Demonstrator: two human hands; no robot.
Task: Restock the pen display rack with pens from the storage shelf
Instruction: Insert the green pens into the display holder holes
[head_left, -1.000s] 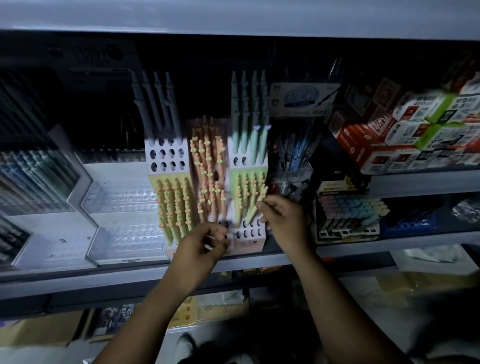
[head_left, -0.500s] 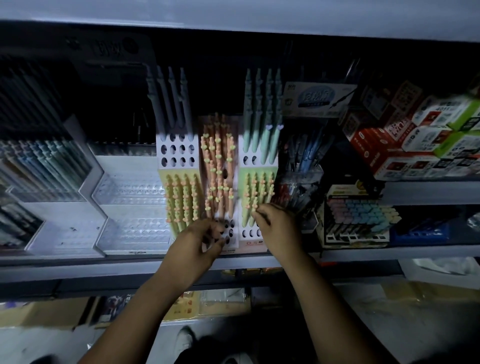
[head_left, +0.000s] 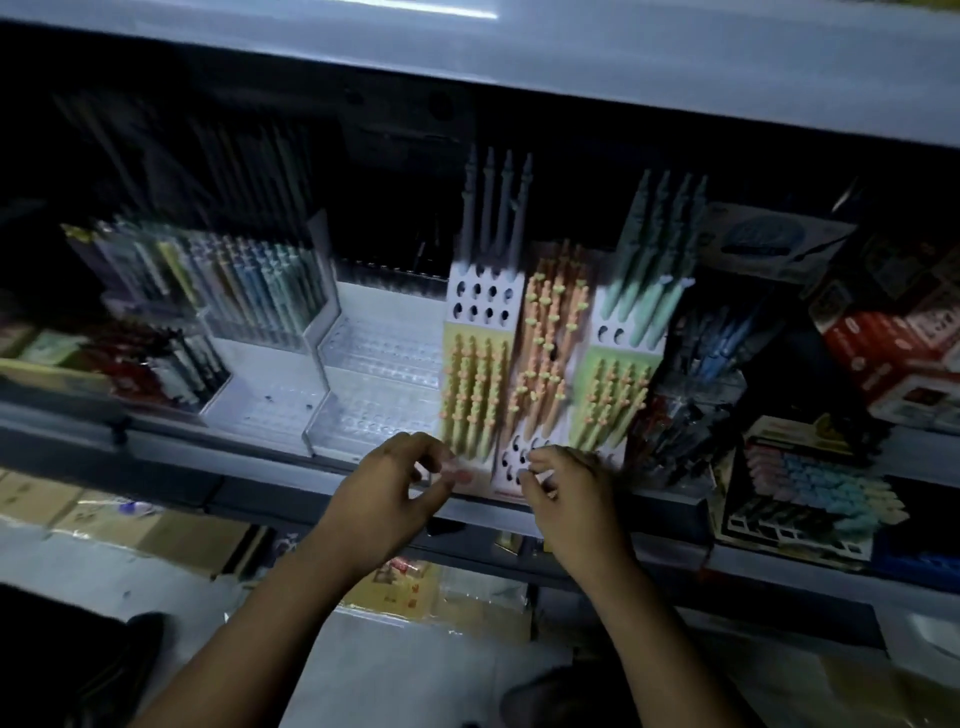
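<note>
Three card pen racks stand side by side on the shelf (head_left: 171, 457). The left rack (head_left: 480, 304) holds green pens, the middle rack (head_left: 550, 353) orange pens, the right rack (head_left: 618, 395) green pens under taller teal ones. My left hand (head_left: 384, 499) hovers at the left rack's foot, thumb and fingers loosely curled with a gap between them and nothing in them. My right hand (head_left: 571, 499) is seen from the back, its fingertips at the holed base of the middle rack. Whether it pinches anything is hidden by blur.
A clear tiered rack (head_left: 374, 364) with bare slots stands left of the card racks, and another clear rack (head_left: 260, 291) further left holds pens. Blue pens in a cup (head_left: 711, 358), a pastel pen box (head_left: 815, 483) and red boxes (head_left: 883, 358) crowd the right. Cartons lie below.
Both hands have dropped from the pens to the racks' bases. The right hand no longer pinches a green pen in the right rack. The view has swung left and tilted.
</note>
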